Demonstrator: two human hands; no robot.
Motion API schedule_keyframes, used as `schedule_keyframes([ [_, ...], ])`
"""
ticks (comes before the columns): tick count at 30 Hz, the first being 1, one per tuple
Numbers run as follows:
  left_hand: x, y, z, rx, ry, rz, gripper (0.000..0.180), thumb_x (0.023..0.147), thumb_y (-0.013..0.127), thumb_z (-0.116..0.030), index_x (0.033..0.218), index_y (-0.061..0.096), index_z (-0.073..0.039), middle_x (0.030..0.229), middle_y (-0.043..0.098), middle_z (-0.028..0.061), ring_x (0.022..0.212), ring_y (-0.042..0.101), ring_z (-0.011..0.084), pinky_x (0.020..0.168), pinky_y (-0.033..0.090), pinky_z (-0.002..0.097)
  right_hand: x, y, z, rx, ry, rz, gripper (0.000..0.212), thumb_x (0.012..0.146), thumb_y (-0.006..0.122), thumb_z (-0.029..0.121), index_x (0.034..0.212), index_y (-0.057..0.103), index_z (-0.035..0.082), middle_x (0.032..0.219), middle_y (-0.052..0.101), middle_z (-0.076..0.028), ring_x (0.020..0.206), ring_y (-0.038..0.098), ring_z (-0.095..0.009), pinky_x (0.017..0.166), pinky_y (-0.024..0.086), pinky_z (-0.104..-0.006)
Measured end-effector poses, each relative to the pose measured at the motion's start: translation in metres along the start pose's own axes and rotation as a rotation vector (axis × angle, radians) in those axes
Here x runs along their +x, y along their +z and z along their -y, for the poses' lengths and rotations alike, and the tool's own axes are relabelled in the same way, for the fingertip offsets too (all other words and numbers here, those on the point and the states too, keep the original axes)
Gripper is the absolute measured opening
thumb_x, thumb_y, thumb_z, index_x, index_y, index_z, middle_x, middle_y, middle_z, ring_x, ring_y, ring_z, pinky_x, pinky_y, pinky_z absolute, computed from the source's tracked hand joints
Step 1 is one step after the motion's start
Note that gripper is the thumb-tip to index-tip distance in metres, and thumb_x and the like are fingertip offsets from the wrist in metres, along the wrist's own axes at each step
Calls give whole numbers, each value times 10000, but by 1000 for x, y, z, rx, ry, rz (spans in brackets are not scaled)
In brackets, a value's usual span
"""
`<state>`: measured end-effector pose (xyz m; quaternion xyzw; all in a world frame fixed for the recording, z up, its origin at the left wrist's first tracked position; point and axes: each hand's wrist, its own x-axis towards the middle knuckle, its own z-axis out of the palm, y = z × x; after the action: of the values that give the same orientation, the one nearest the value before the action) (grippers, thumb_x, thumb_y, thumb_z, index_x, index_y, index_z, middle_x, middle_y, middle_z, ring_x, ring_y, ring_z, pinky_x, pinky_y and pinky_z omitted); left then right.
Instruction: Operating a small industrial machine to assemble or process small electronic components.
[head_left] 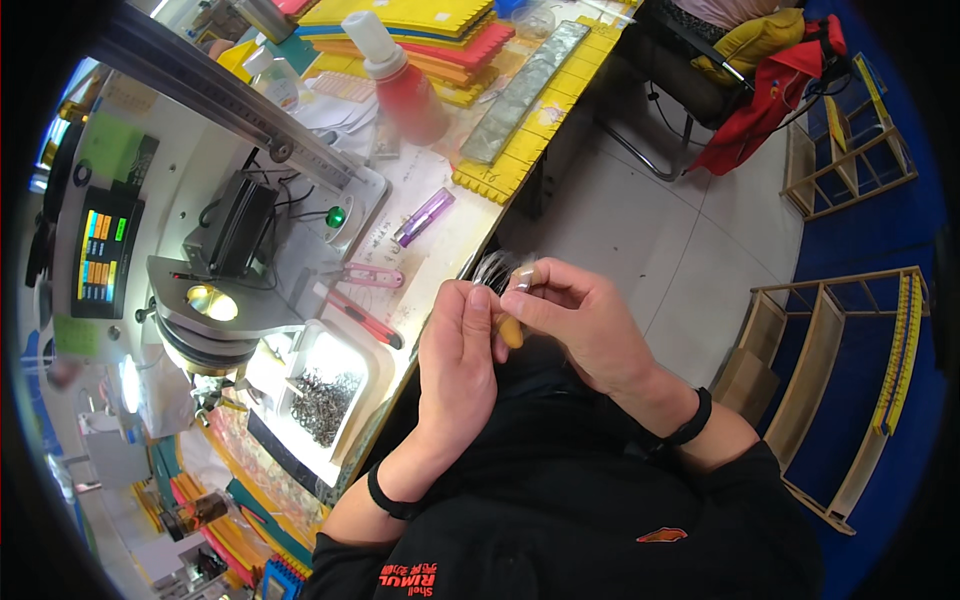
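Note:
My left hand (458, 365) and my right hand (592, 318) meet close together at the table's front edge, in front of my body. Both are closed, thumbs pressed against fingers. A bundle of thin, silvery and dark wire-like strands (490, 268) sticks out from between the fingertips. Which strands each hand pinches is hard to make out. Shiny clear wrapping (524, 276) shows at a right fingertip. A yellowish finger cover (511, 332) appears between the hands. Left of them, a white tray (372, 395) holds a heap of small dark metal pieces (322, 408) under bright light.
On the table lie a red-handled cutter (365, 320), pink snips (372, 275) and a purple tube (425, 217). Behind stand a red bottle (410, 100) and yellow foam mats (500, 178). A machine with a screen (105, 255) fills the left; wooden racks (850, 390) stand right.

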<state>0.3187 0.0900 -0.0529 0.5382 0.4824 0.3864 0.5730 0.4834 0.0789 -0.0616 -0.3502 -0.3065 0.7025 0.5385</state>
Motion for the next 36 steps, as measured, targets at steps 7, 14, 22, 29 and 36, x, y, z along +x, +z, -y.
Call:
schedule_keyframes([
  [7, 3, -1, 7, -194, 13, -11, 306, 1181, 406, -275, 1037, 526, -33, 931, 609, 76, 883, 620, 139, 785, 508, 271, 0, -8, 1, -34, -7, -25, 168, 1072, 648, 121, 1142, 660, -31, 1034, 689, -69, 976, 689, -144, 927, 552, -291],
  [14, 3, -4, -2, -471, -84, -28, 289, 1176, 416, -260, 1024, 526, -40, 886, 553, 59, 782, 566, 163, 806, 502, 320, -1, -14, 8, 121, 8, -19, 94, 1103, 575, 144, 1140, 600, 62, 965, 602, -9, 906, 581, -132, 1018, 473, -321],
  [22, 0, -5, -13, -497, -172, 133, 208, 1151, 495, -222, 1137, 567, -27, 795, 465, -17, 658, 402, 67, 634, 366, 252, -7, -23, 30, 186, 235, -100, 315, 1152, 461, 336, 1130, 582, 46, 809, 376, 62, 675, 312, -54, 602, 316, -234],
  [29, -1, -8, -12, -100, -133, 130, 210, 1132, 556, -238, 1110, 604, -35, 761, 449, -68, 619, 366, 33, 589, 338, 229, -15, -32, 45, -62, 237, -35, 331, 1141, 479, 349, 968, 575, 83, 738, 317, 97, 618, 242, -27, 541, 232, -222],
  [36, -2, -13, -17, -407, -207, 162, 375, 1168, 422, -318, 1079, 592, 5, 807, 468, 4, 666, 403, 78, 598, 337, 245, -20, -31, 50, -69, 235, -55, 345, 1138, 478, 360, 963, 581, 81, 739, 329, 102, 614, 245, -22, 530, 213, -223],
])
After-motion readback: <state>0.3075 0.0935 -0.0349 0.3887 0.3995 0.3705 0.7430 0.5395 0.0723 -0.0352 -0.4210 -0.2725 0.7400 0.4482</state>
